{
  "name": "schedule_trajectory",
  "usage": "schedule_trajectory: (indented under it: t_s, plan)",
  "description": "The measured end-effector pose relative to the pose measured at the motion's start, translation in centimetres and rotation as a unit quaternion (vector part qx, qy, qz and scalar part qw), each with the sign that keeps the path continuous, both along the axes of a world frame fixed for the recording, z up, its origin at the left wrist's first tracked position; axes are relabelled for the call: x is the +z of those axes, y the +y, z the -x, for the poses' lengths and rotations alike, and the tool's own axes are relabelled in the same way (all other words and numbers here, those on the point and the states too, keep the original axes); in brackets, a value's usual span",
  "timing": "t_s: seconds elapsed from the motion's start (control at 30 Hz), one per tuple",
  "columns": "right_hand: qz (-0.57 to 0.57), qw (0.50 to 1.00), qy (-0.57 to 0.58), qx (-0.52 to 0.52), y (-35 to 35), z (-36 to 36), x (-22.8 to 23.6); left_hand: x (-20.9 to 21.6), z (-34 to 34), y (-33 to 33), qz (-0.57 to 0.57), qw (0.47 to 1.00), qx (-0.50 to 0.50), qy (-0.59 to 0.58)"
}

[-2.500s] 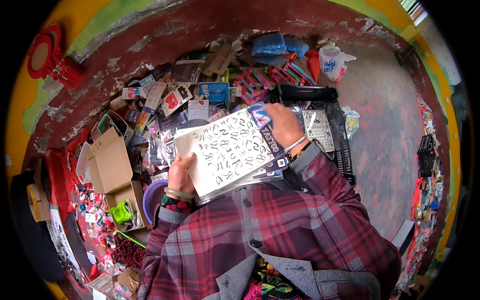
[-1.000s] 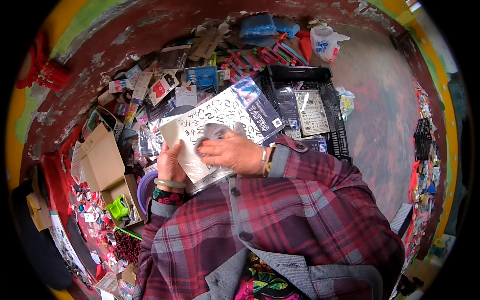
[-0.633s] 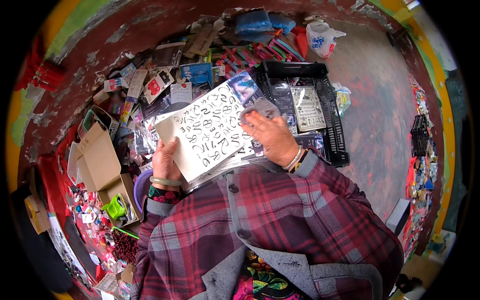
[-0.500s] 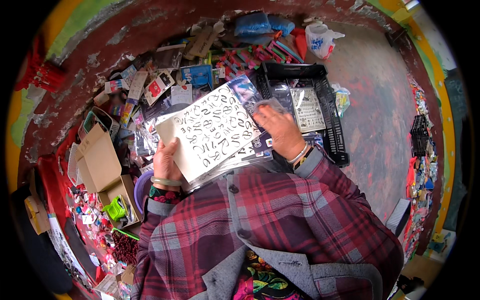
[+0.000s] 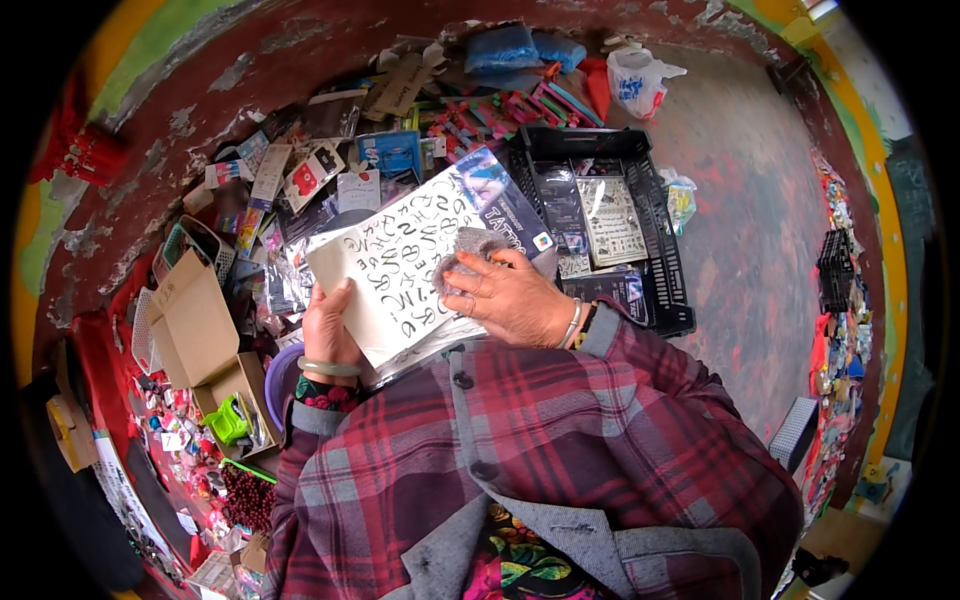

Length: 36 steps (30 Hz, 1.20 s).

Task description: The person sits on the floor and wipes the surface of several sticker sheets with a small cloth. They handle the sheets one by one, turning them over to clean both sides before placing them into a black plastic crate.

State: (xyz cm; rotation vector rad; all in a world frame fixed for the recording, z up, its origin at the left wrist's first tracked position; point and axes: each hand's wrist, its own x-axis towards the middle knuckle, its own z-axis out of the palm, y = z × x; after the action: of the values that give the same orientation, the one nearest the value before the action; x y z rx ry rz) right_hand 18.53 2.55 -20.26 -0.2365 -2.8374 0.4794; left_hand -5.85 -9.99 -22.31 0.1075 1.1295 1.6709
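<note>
My left hand (image 5: pixel 328 325) grips the lower left edge of a stack of plastic-wrapped white sheets (image 5: pixel 395 260) printed with black curly shapes; the stack is held tilted in front of my chest. Pressed flat on the top sheet is my right hand (image 5: pixel 512 297), holding a small grey cloth (image 5: pixel 468 250) against the sheet under its fingers. A blue-and-dark printed strip runs along the stack's upper right edge. Both wrists wear bangles, and my sleeves are red plaid.
A black plastic crate (image 5: pixel 655 250) with more sheets sits just right of the stack. Packets and cards litter the ground ahead. To the left stand an open cardboard box (image 5: pixel 195 320) and a purple bowl (image 5: pixel 283 372). A white plastic bag (image 5: pixel 640 80) lies far right.
My right hand has slid left from the stack's right edge onto the middle of the top sheet with the grey cloth. The left hand keeps its grip.
</note>
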Motion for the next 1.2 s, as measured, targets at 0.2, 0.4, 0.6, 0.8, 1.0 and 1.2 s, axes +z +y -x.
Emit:
schedule_trajectory:
  t_s: [0.2, 0.4, 0.6, 0.8, 1.0, 1.2]
  plan:
    - [-0.054, 0.995, -0.016, -0.084, 1.0, -0.5, -0.9, 0.1, 0.0, -0.1, 0.013, 1.000, 0.003, 0.009]
    - [0.019, 0.977, -0.036, -0.208, 3.5, -2.5, -1.2, 0.5, -0.2, 0.0, 0.014, 1.000, 0.009, 0.003]
    - [0.057, 0.930, 0.168, -0.322, 8.5, -5.3, -0.9, -0.4, 0.1, -0.4, -0.018, 1.000, 0.005, -0.013]
    - [0.251, 0.933, 0.222, -0.131, 4.8, 3.3, 6.6, -0.6, 0.1, -0.3, -0.098, 0.985, -0.014, -0.142]
    - [0.260, 0.937, 0.174, 0.154, 0.7, 15.1, 1.6, -1.2, 0.8, 0.1, -0.180, 0.950, -0.041, -0.253]
    - [0.389, 0.889, 0.103, 0.216, -0.2, 15.6, -1.6, -2.1, 1.3, -0.6, -0.195, 0.942, -0.043, -0.271]
